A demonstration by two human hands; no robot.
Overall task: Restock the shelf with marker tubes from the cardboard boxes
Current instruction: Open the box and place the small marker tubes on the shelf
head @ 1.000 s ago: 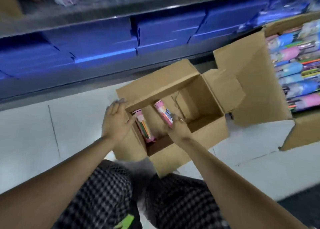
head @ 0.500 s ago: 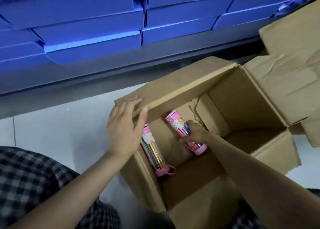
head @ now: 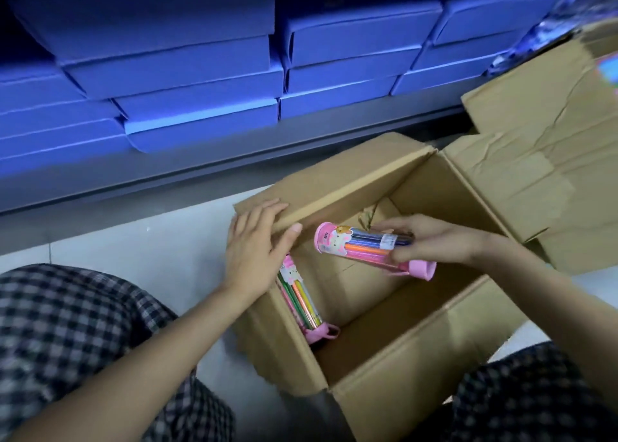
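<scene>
Right hand (head: 434, 241) pinching marker tube (head: 371, 249) over cardboard box (head: 418, 374), left hand (head: 255, 247) flat on flap; risk: loose pinch, tube slipping back in.

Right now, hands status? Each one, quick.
Left hand: open, fingers flat on the cardboard box flap, holding nothing.
Right hand: gripping a marker tube above the box.
</scene>
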